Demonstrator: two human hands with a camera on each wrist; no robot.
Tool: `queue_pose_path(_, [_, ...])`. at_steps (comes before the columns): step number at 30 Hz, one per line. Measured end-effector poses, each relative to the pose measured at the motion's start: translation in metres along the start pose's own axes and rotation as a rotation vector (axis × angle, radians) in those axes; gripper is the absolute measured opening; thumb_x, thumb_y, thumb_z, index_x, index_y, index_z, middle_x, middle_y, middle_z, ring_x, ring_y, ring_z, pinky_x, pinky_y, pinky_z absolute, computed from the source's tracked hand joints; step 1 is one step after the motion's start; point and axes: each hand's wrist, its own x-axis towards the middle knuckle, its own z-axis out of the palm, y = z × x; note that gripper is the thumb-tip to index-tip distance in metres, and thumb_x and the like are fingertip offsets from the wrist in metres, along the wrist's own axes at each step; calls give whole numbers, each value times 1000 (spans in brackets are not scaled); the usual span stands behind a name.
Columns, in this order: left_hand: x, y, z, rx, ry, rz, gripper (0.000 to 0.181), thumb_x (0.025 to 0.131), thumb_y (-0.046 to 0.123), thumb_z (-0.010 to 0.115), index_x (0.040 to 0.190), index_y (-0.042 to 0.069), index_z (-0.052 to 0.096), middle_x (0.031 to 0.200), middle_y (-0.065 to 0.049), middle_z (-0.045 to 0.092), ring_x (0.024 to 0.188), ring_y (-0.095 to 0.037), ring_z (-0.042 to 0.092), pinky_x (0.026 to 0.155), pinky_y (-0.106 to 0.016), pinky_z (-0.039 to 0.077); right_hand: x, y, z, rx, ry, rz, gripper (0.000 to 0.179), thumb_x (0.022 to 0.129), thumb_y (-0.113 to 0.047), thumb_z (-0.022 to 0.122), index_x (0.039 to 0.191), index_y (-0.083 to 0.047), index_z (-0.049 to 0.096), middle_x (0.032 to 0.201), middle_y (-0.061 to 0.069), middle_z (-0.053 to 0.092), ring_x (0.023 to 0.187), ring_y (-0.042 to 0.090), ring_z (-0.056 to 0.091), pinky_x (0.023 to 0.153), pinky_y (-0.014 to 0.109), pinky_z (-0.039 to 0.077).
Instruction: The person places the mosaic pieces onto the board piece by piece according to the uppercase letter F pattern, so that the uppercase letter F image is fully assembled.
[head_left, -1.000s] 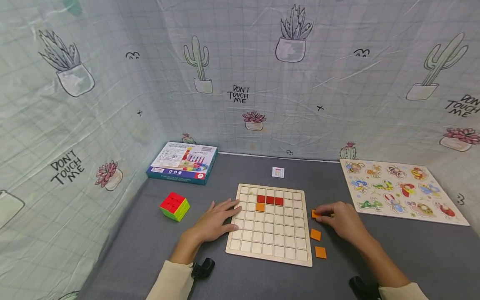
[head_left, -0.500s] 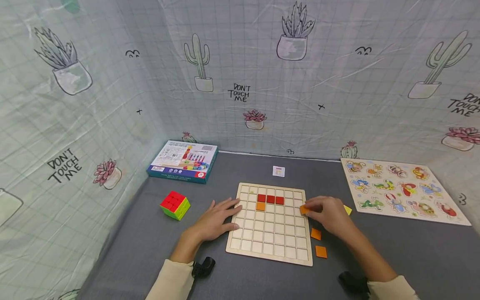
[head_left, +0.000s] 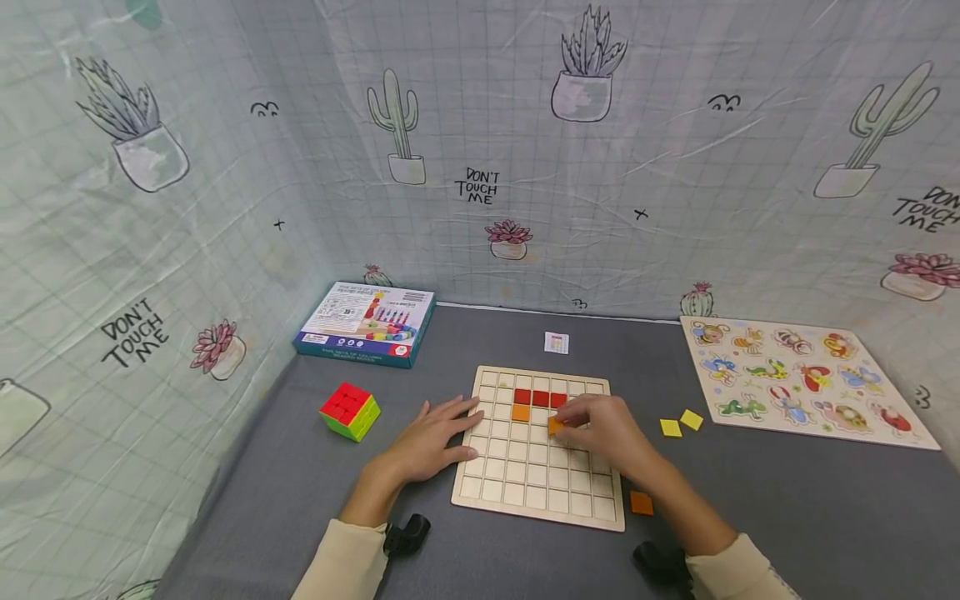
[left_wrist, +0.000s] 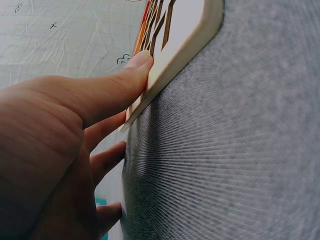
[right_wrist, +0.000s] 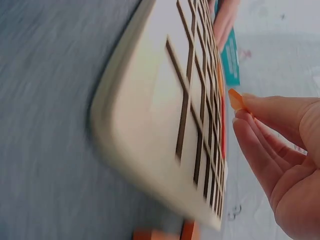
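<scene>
My left hand point(head_left: 431, 437) rests on the left edge of a wooden grid board point(head_left: 536, 479), fingers spread and fairly straight. In the left wrist view its thumb point(left_wrist: 137, 62) touches the board's rim. My right hand point(head_left: 603, 425) pinches a small square orange tile point(head_left: 555, 426) between thumb and fingers over the grid. The right wrist view shows that orange tile point(right_wrist: 236, 99) tilted at the fingertips, apart from the board surface. Three red tiles point(head_left: 540, 399) lie in a row on the board, with one orange tile point(head_left: 520, 412) below the leftmost.
An orange tile point(head_left: 641, 503) lies right of the board, near my right forearm. Two yellow tiles point(head_left: 681, 423) sit farther right. Around them are an insect puzzle board point(head_left: 810, 379), a small printed card point(head_left: 557, 343), a puzzle cube point(head_left: 350, 412) and a flat toy box point(head_left: 366, 323).
My right hand has carried the orange tile leftward from the table onto the grid area. The yellow tiles are uncovered, and my right hand or forearm now hides another orange tile. My left hand stays put.
</scene>
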Motion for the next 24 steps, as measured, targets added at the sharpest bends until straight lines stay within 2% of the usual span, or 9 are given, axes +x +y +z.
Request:
queue_pose_path(6, [1, -1, 1, 5, 4, -9, 63, 97, 36, 68, 153, 17, 48, 167, -5, 36, 159, -33, 26, 126, -71, 8, 10, -17, 16, 4, -18, -58, 20, 80, -11, 86, 99, -8, 82, 98, 3, 80, 84, 13, 75, 75, 26, 61])
queue_pose_path(12, [0, -2, 1, -2, 6, 2, 62, 97, 36, 68, 153, 16, 48, 167, -5, 36, 159, -34, 26, 125, -72, 9, 17, -26, 29, -14, 5, -135, 15, 78, -7, 87, 92, -6, 82, 92, 5, 80, 79, 15, 74, 70, 22, 58])
queue_pose_path(16, [-1, -2, 0, -6, 4, 12, 63, 97, 35, 68, 153, 14, 48, 167, -5, 36, 159, -34, 26, 125, -72, 8, 20, -27, 35, -36, 13, -138, 13, 77, -6, 87, 89, -6, 82, 89, 4, 80, 78, 13, 72, 68, 20, 56])
queue_pose_path(24, [0, -2, -1, -5, 0, 6, 63, 97, 36, 68, 154, 16, 47, 168, -5, 35, 159, -34, 25, 125, -72, 8, 23, -30, 42, -65, 13, -78, 14, 77, -8, 88, 89, -8, 82, 87, 3, 80, 78, 13, 72, 70, 24, 57])
